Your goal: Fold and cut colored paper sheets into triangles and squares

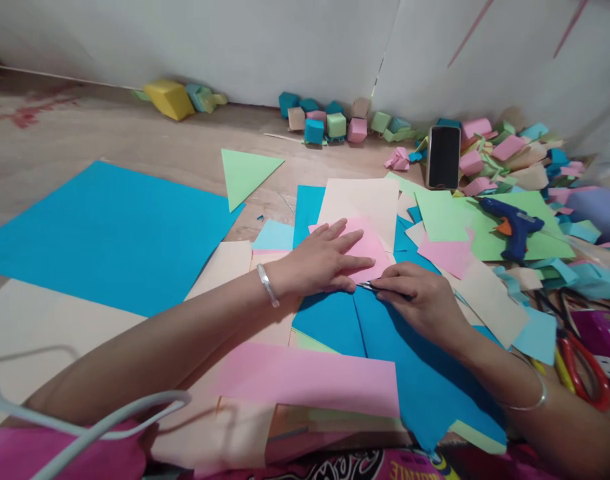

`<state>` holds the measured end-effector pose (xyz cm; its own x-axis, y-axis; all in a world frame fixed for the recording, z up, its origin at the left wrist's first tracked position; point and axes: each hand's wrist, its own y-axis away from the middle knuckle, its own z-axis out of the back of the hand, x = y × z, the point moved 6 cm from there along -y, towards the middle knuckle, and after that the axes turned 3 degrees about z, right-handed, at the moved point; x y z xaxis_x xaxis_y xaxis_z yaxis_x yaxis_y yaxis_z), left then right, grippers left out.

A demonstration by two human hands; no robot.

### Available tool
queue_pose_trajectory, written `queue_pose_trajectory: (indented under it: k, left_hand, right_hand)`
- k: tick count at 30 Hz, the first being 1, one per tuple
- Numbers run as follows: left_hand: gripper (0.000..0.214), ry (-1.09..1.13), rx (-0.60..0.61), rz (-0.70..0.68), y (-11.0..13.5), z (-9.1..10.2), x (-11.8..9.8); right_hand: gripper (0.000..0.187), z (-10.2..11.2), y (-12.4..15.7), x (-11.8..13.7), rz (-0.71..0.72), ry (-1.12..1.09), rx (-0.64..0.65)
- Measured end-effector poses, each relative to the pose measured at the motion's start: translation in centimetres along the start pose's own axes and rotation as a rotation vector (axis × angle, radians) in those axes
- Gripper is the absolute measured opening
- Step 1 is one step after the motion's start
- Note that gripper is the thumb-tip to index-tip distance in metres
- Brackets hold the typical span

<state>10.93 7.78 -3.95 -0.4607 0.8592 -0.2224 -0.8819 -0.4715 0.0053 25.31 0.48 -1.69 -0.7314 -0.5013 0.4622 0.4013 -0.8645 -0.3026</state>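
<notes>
My left hand (329, 260) lies flat with spread fingers on a small pink paper piece (369, 240), pressing it down. Under that piece are a cream sheet (359, 200) and a blue sheet (329, 320), which has a dark straight line like a slit running toward me. In my right hand (425, 297) is a slim dark craft knife (392, 289). Its metal tip touches the near edge of the pink piece, close to my left thumb. A long pink strip (315, 380) lies nearer to me.
A large blue sheet (105, 233) and a green triangle (247, 175) lie left. Paper cubes (315, 130) line the wall. At right are a phone (443, 157), a blue glue gun (517, 227), red-handled scissors (582, 373) and heaped paper shapes. A white cable (109, 427) crosses the lower left.
</notes>
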Motion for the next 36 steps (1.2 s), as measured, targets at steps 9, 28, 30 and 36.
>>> queue_pose_trajectory:
  k: [9, 28, 30, 36]
  left_hand:
    - [0.039, 0.092, 0.029, 0.009, 0.7, 2.5, 0.3]
    - [0.043, 0.159, 0.098, 0.071, 0.7, 1.6, 1.1]
    - [0.042, 0.164, 0.102, 0.08, 0.7, 1.4, 1.1]
    - [0.041, 0.169, 0.077, 0.089, 0.6, 1.1, 1.1]
  right_hand:
    - [0.018, 0.1, 0.1, -0.3, -0.04, -0.008, 0.039]
    - [0.018, -0.8, -0.3, 1.3, 0.063, -0.077, 0.04]
    - [0.018, -0.9, -0.4, 1.8, 0.082, -0.085, 0.043]
    - [0.022, -1.3, -0.5, 2.4, 0.132, -0.092, 0.074]
